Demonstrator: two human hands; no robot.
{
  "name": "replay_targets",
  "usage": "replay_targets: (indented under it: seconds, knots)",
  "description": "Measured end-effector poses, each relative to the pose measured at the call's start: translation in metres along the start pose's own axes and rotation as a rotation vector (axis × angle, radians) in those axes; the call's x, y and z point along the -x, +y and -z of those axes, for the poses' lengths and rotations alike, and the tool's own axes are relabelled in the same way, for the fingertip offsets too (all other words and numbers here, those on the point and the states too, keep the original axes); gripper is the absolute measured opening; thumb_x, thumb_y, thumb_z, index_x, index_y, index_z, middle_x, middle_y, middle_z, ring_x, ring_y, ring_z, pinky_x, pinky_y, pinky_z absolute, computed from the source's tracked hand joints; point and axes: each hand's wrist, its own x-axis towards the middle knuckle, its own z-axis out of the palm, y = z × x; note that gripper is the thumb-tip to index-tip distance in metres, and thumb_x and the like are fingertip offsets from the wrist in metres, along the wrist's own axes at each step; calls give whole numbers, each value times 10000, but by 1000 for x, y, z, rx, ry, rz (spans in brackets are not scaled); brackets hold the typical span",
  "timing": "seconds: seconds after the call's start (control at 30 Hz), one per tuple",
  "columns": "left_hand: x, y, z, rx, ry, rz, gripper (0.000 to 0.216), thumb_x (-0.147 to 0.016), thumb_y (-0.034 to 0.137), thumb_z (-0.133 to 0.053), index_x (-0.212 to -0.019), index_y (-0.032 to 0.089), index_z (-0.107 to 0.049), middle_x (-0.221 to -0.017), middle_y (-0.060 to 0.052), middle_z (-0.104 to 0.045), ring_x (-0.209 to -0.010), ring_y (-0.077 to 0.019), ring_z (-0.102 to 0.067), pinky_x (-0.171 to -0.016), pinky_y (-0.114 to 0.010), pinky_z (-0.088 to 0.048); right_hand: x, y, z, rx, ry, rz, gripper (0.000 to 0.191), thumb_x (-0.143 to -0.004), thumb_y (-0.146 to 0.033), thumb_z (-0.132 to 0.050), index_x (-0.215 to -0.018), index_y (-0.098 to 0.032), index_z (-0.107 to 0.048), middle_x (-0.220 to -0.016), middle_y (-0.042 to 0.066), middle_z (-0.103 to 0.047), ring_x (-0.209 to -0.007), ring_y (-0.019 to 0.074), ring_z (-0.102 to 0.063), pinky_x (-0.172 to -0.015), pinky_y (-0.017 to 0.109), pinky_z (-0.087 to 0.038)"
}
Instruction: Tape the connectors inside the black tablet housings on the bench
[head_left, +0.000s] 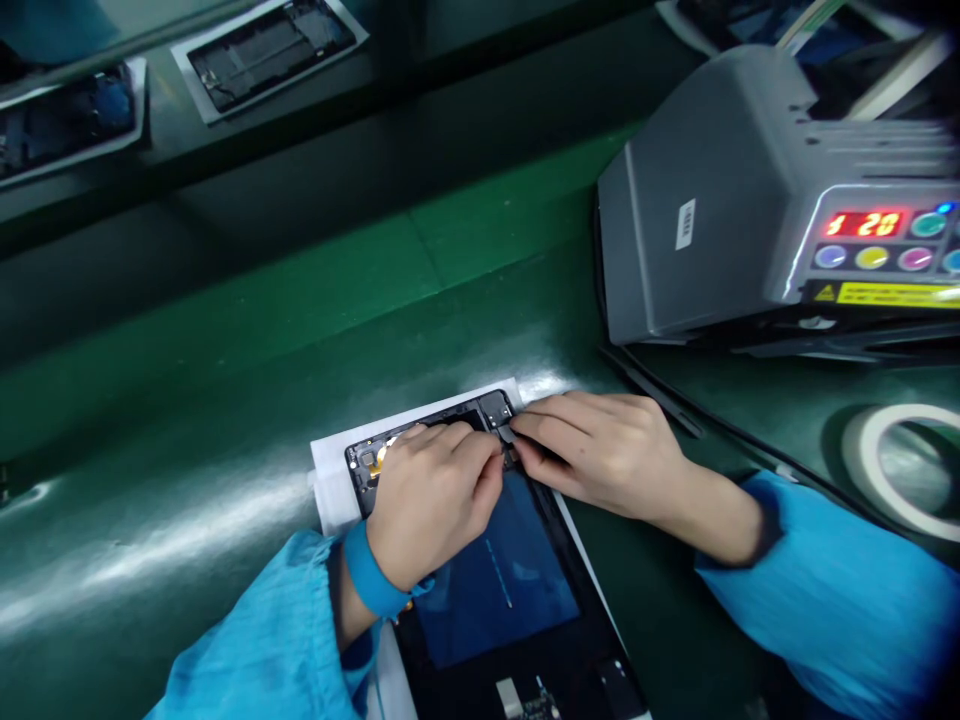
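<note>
An opened tablet (525,650) lies on a white sheet (334,465) in front of me, its inside facing up. A large dark blue panel (502,590) fills its middle, and small circuit parts show along its far and near ends. My left hand (439,495), with a blue wristband (373,575), rests over the far end, fingers curled and thumb against them. My right hand (600,450) pinches at the far right corner, close to the left fingertips. Whatever sits between the fingertips of either hand is too small or hidden to name.
A grey machine (705,220) with a red digit display and coloured buttons stands at the right. Near it lie a black cable (720,440) and a roll of white tape (874,455). Other opened devices (270,55) on white sheets lie along the far ledge.
</note>
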Motion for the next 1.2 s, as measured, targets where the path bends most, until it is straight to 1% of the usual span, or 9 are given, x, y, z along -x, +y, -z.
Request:
replay_targets:
  seconds: [0.2, 0.4, 0.63, 0.77, 0.9, 0.97, 1.03, 1.1, 1.2]
  knots:
    - [1, 2, 1, -7, 10, -12, 149, -873, 212, -509, -768, 189, -613, -677, 9, -584, -613, -166, -550, -601, -312, -400, -1, -1, 0, -60, -39, -20, 119, -901, -157, -523, -894, -150, -642, -828, 29, -656, -696, 146, -608, -593, 272, -446]
    - [5, 3, -2, -4, 14, -3, 174, -882, 229, -500, -750, 186, -604, -700, 3, -613, -654, -165, -592, -639, -307, -435, 2, -5, 1, -78, -45, 57, 139, -927, -164, -515, -888, -147, -647, -824, 39, -642, -686, 150, -590, -622, 286, -429]
    - [13, 1, -9, -9, 64, -27, 174, -872, 262, -505, -751, 181, -601, -731, 5, -636, -669, -173, -619, -630, -304, -459, 4, -17, 7, 73, -151, 144, 275, -970, -196, -430, -819, -142, -654, -751, 37, -607, -625, 147, -550, -590, 304, -370]
    - [14, 2, -7, -19, 72, -12, 171, -878, 248, -502, -772, 187, -622, -737, 7, -650, -681, -174, -628, -641, -301, -459, 8, -31, 8, 197, -159, 134, 291, -958, -181, -385, -946, -99, -665, -692, 37, -563, -602, 169, -519, -575, 320, -366]
    - [9, 3, -2, -55, 29, 14, 177, -881, 253, -516, -758, 192, -627, -731, 9, -645, -676, -164, -609, -633, -283, -434, 21, -41, 11, 176, -200, 52, 346, -939, -211, -396, -1197, -67, -575, -918, 104, -615, -771, 225, -554, -659, 345, -431]
    - [6, 3, 2, -55, 16, 23, 151, -872, 235, -529, -768, 199, -632, -716, 15, -633, -661, -152, -592, -627, -267, -415, 33, -41, 18, 115, -203, 22, 352, -937, -252, -431, -1228, -96, -554, -1059, 125, -608, -883, 252, -558, -741, 377, -455]
    - [4, 3, 4, -47, 14, 23, 134, -863, 212, -531, -781, 204, -637, -691, 19, -614, -640, -140, -573, -619, -255, -396, 50, -36, 31, 70, -136, -18, 306, -930, -259, -482, -1190, -124, -570, -1100, 118, -607, -937, 250, -559, -812, 392, -463]
    - [2, 2, 6, -47, 18, 14, 140, -861, 204, -521, -785, 206, -638, -661, 22, -585, -613, -132, -552, -602, -249, -375, 69, -23, 46, 96, 6, -97, 264, -906, -227, -547, -1155, -144, -575, -1079, 103, -622, -939, 231, -570, -853, 381, -469]
    - [-2, -1, 7, -66, 44, -23, 174, -873, 236, -490, -768, 209, -627, -605, 31, -527, -582, -131, -531, -574, -245, -346, 98, 15, 70, 341, 273, -267, 287, -849, -163, -622, -1131, -170, -570, -1019, 91, -643, -882, 207, -596, -796, 341, -492]
